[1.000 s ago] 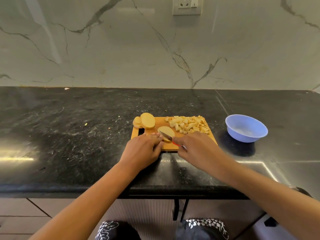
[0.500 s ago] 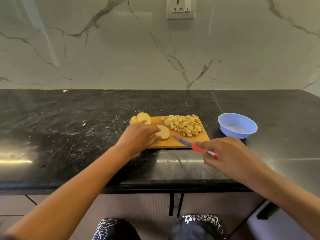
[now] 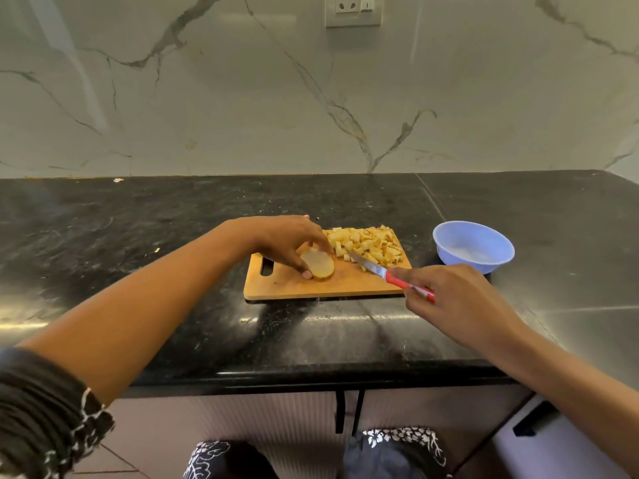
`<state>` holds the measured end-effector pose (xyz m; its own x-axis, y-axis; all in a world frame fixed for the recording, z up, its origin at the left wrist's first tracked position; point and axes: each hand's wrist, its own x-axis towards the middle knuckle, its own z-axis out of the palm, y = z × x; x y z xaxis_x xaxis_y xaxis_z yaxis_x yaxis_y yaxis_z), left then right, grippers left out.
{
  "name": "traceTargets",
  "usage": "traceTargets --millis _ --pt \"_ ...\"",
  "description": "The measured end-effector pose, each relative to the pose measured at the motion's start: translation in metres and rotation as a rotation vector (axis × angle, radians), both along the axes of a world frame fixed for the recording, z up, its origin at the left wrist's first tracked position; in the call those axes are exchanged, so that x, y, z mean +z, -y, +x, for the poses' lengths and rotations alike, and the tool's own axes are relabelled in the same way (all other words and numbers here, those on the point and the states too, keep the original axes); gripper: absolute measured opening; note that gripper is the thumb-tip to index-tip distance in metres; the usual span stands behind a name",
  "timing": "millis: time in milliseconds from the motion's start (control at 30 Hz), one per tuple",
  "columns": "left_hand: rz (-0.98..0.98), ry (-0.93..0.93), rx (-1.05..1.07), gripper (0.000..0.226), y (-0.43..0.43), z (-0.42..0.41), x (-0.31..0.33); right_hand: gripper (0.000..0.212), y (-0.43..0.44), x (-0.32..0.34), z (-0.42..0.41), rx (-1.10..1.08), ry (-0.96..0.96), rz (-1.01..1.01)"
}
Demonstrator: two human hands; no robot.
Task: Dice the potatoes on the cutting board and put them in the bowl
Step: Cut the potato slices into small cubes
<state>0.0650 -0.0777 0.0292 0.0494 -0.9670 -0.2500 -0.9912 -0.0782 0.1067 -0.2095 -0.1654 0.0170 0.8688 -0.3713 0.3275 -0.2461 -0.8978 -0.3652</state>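
Now: left grip (image 3: pixel 287 242) pinches a potato slice (image 3: pixel 318 266) flat on the cutting board (image 3: pixel 311 288). Diced pile (image 3: pixel 366 245) at board's far right. Knife (image 3: pixel 380 271), blade beside pile, in curled right grip (image 3: pixel 456 299). Bowl (image 3: pixel 473 245) right, unfilled. Dicing step, I judge; next calls for blade over slice.

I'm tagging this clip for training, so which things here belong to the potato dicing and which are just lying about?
In the job: round pale potato slice, held by the left hand; pile of diced potato; wooden cutting board; red-handled knife in the right hand; light blue plastic bowl.
Lying about: white wall socket; small white scrap on the black stone counter.
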Motion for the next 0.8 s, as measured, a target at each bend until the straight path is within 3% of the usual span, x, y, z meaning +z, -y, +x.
traceTargets --millis 367,600,800 --pt "-0.06 0.045 -0.071 0.047 0.011 -0.002 0.0 0.038 0.006 -0.011 0.001 0.001 -0.032 -0.017" --pt "0.057 0.196 -0.099 0.059 0.013 0.01 0.012 0.04 0.006 -0.011 0.001 -0.002 -0.057 -0.039" --pt "0.077 0.084 -0.101 0.059 0.016 0.012 0.011 0.039 0.005 -0.008 0.001 -0.012 -0.077 -0.019"
